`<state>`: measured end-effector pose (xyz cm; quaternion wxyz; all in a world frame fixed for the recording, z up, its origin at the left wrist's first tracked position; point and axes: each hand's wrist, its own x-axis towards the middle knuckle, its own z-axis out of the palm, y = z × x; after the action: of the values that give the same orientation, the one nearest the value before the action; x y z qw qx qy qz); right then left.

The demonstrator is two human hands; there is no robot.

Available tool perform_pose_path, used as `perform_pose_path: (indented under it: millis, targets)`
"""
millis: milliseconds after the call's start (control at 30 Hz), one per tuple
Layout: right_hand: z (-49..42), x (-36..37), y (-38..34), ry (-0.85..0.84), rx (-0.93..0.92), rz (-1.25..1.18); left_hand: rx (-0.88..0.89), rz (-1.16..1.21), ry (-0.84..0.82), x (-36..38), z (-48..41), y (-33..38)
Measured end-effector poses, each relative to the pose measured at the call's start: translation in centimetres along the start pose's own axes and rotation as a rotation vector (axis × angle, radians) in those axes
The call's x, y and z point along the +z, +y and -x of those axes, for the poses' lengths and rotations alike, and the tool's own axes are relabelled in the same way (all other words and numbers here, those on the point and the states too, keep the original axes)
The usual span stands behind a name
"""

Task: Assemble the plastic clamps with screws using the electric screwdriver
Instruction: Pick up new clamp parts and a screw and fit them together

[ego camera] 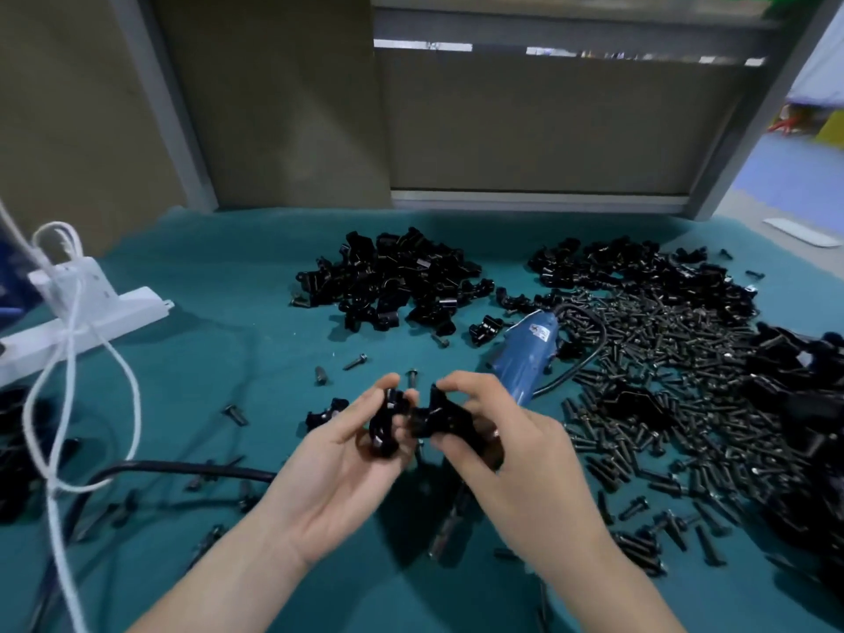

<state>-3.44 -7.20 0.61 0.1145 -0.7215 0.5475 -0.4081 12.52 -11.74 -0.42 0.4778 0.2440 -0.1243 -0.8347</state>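
Note:
My left hand (347, 454) grips a black plastic clamp piece (388, 422) between thumb and fingers. My right hand (516, 445) holds a second black clamp piece (445, 415), and the two pieces meet between the hands above the green table. The blue electric screwdriver (525, 354) lies on the table just behind my right hand, its black cord curling to the right. A heap of black screws (662, 372) spreads at the right. A pile of black clamp parts (397, 281) sits behind the hands.
Another clamp heap (639, 271) lies at the far right back. Loose screws (356, 360) scatter around the hands. A white power strip (91, 312) with white cable (64, 404) stands at the left. A black cable (182, 468) crosses the near left. Grey partition panels close the back.

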Motion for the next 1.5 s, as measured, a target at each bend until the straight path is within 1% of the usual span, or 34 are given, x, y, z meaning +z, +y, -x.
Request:
perform_pose_path:
  millis: [67, 167, 367, 633, 800, 1000, 1167, 1267, 1500]
  targets:
    - [0.1, 0.4, 0.0, 0.037, -0.093, 0.135, 0.017, -0.079, -0.048, -0.1, 0.1, -0.4]
    - [0.0, 0.4, 0.4, 0.062, -0.127, 0.172, 0.056, -0.16, -0.062, 0.0, 0.3, -1.4]
    - [0.0, 0.2, 0.5, 0.093, -0.105, 0.081, 0.059, -0.145, -0.086, 0.3, 0.7, -1.7]
    - [0.0, -0.1, 0.3, 0.08, -0.108, -0.077, 0.122, -0.236, -0.093, 0.4, 0.8, -1.9]
    - [0.0, 0.2, -0.1, 0.066, -0.075, -0.083, 0.13, -0.242, -0.099, 0.2, 0.8, -1.8]
    - [0.0, 0.2, -0.2, 0.072, -0.068, -0.032, 0.168, -0.345, -0.147, -0.1, 0.7, -1.8]
    - [0.0, 0.2, -0.1, 0.051, -0.09, 0.032, 0.229, -0.49, -0.167, -0.5, 0.6, -1.7]
    - [0.0, 0.4, 0.0, 0.042, -0.107, 0.084, 0.296, -0.6, -0.159, -0.6, 0.6, -1.6]
    - [0.2, 0.7, -0.2, 0.045, -0.122, 0.12, 0.447, -0.845, -0.123, -0.8, 0.5, -1.8]
